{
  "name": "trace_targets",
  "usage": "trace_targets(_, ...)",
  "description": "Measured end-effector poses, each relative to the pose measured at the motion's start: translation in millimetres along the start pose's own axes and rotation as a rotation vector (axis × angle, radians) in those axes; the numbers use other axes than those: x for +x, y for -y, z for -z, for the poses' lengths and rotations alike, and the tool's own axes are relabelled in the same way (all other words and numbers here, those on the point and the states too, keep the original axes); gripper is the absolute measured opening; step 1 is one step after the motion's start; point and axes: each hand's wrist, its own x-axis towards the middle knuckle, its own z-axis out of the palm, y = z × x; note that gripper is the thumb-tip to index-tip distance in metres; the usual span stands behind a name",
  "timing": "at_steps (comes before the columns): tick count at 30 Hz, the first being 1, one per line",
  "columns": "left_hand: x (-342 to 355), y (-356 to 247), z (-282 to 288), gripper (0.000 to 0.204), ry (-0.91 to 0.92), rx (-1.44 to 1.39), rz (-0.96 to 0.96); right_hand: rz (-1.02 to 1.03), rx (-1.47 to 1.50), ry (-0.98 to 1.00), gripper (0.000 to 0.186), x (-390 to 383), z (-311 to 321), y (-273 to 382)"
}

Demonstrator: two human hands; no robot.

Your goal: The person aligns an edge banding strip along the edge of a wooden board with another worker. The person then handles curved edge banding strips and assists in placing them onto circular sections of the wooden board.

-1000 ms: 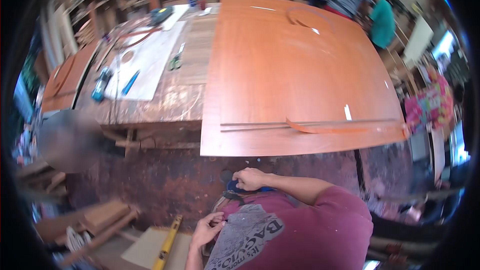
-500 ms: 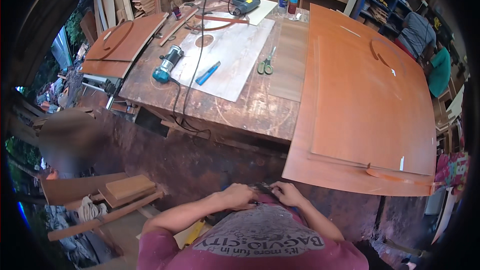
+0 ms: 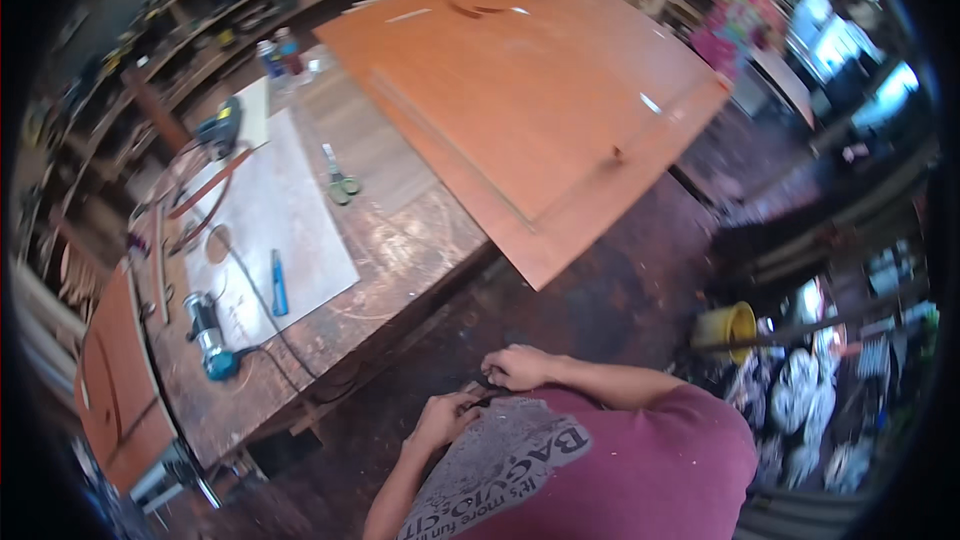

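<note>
My left hand (image 3: 445, 416) and my right hand (image 3: 514, 368) are held close together in front of my maroon shirt (image 3: 610, 470). Both sets of fingers are curled around a small dark thing (image 3: 480, 394) pinched between them. It is too small and too covered to tell what it is. The workbench (image 3: 400, 270) lies ahead of me, beyond arm's reach of the hands. A large orange-brown board (image 3: 560, 80) rests on its far end and overhangs the edge.
A white sheet (image 3: 270, 230) on the bench carries a blue marker-like tool (image 3: 278, 283). Scissors (image 3: 340, 185) and a teal power tool (image 3: 210, 335) with a cord lie nearby. A yellow bucket (image 3: 728, 325) stands on the dark floor at right, with shelves behind.
The view has swung, so the bench now runs diagonally to my left. My hands, apart a second ago, have come together at my waist and stay joined.
</note>
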Motion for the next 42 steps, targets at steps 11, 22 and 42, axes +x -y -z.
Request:
trace_targets(11,39,-31,4,0.032,0.045,-0.279,0.148,-0.297,0.162,-0.428,0.036,-76,16,-48)
trace_targets(22,182,-145,-47,0.026,-0.573,-0.398,0.111,-0.289,0.292,-0.579,0.036,-204,60,-215)
trace_targets(42,491,-241,-88,0.068,-0.568,-0.579,-0.049,-0.4,0.496,-1.076,0.033,-303,248,-413)
